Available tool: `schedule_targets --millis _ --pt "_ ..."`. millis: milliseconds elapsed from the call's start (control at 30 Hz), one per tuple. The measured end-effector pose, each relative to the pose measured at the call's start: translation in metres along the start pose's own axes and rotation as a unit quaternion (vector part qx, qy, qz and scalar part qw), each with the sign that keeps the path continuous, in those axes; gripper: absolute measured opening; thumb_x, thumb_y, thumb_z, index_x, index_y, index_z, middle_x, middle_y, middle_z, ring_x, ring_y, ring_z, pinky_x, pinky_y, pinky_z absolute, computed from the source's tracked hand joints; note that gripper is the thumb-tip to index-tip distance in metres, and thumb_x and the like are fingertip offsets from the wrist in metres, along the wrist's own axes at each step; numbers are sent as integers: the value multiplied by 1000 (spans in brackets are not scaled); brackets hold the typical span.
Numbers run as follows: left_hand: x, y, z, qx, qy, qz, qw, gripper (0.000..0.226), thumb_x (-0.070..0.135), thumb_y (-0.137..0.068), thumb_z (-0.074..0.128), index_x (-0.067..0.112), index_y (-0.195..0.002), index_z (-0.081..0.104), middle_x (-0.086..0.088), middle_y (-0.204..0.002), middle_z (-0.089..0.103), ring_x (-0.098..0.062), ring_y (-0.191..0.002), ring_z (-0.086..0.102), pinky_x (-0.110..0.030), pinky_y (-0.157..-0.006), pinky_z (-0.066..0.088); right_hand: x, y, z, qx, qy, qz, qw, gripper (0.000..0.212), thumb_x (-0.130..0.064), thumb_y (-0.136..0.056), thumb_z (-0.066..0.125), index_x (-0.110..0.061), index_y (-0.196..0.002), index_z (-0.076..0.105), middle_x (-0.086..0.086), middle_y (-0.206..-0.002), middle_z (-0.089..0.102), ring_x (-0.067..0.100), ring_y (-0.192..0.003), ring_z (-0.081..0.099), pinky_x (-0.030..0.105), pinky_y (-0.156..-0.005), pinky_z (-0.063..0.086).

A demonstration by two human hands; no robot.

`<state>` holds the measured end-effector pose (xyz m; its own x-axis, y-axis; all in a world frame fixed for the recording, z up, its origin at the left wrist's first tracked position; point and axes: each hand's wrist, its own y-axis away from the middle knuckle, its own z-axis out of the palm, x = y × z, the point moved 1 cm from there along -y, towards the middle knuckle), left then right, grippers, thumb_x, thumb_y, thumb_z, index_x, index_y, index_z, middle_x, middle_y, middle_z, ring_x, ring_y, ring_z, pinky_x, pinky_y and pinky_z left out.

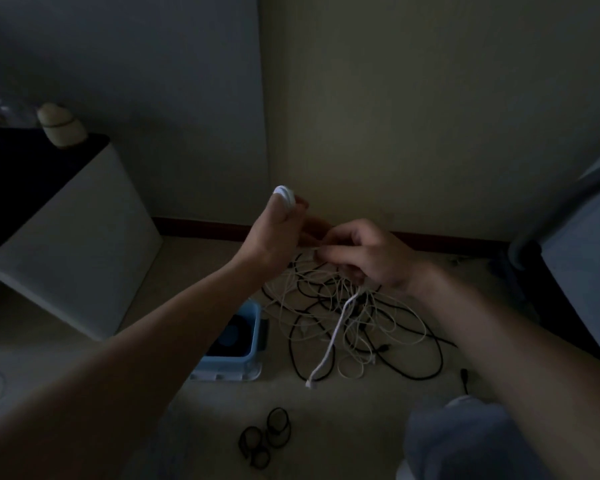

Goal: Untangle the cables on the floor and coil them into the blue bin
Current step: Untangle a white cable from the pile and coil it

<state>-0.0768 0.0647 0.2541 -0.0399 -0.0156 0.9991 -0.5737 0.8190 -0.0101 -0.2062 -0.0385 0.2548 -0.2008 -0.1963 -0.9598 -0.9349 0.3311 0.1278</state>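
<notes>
A heap of tangled white and black cables lies on the floor below my hands. My left hand is raised and grips a coil of white cable wound round its fingers. My right hand pinches the same white cable close beside the left hand. The cable's loose end hangs from my right hand down to a plug near the floor. The blue bin stands on the floor left of the heap, with something dark inside.
Several black bands lie on the floor close to me. A white cabinet with a dark top stands at the left. Dark furniture fills the right edge. My knee shows at the bottom right. The room is dim.
</notes>
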Motion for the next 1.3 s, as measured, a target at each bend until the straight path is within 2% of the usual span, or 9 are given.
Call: schedule_targets --millis 133,267,400,500,600,733,900,1000,1300 --pt "-11 2 7 -44 -115 37 992 14 13 -104 43 0 -103 48 -12 -79 58 -23 -65 56 -38 -57 49 -4 -2 -5 51 99 -11 994 35 -25 -91 69 -10 -63 56 -9 -46 44 3 -42 39 19 -45 31" --pt "-12 1 1 -84 -204 59 974 34 35 -95 45 2 -89 45 0 -66 50 -18 -60 44 -41 -57 40 -6 0 -11 7 40 17 999 38 -29 -92 65 -17 -58 57 -2 -50 38 10 -44 34 24 -46 27" --pt "-10 2 -3 -146 -177 -20 973 47 51 -96 40 11 -80 58 9 -54 45 -14 -50 39 -34 -55 34 -3 3 -17 -8 -26 20 999 29 -24 -94 60 -14 -67 62 -8 -47 35 10 -43 30 29 -49 23" --pt "-3 4 2 -189 -124 -87 970 53 38 -105 37 -8 -96 62 0 -53 36 -11 -43 31 -22 -42 28 -2 4 -18 1 -18 -25 1000 23 -22 -92 64 -10 -72 67 -10 -49 51 5 -43 43 20 -44 32" --pt "2 5 1 -228 -111 -101 962 47 32 -107 32 -3 -94 60 4 -49 34 -9 -40 28 -20 -40 25 0 1 -23 78 8 -74 994 18 -11 -91 67 -11 -73 67 -12 -54 61 -2 -53 54 11 -53 40" --pt "4 5 1 -239 -109 -112 958 49 36 -107 31 5 -84 60 0 -53 32 -10 -42 27 -20 -41 27 7 -5 -30 159 38 -93 982 20 -29 -78 77 -16 -69 66 -6 -63 60 5 -62 53 18 -60 43" --pt "5 4 3 -242 60 -151 957 48 39 -107 27 15 -71 49 3 -52 24 -12 -42 18 -23 -43 18 12 -9 -29 126 50 -52 989 27 -20 -100 56 -18 -74 61 -15 -51 55 -1 -51 48 17 -54 39" --pt "4 0 1 -227 173 -180 941 46 40 -105 27 17 -70 45 7 -45 25 -9 -37 19 -21 -41 21 15 -13 -30 126 25 -43 991 29 -18 -103 50 -14 -76 61 -1 -57 48 12 -52 45 27 -59 41" --pt "8 -7 -14 -137 422 -170 880 27 33 -98 36 16 -80 48 6 -53 41 -8 -43 41 -23 -61 29 33 -12 -9 4 45 126 991 34 -21 -108 36 -10 -82 55 -7 -50 45 7 -43 42 29 -59 47"
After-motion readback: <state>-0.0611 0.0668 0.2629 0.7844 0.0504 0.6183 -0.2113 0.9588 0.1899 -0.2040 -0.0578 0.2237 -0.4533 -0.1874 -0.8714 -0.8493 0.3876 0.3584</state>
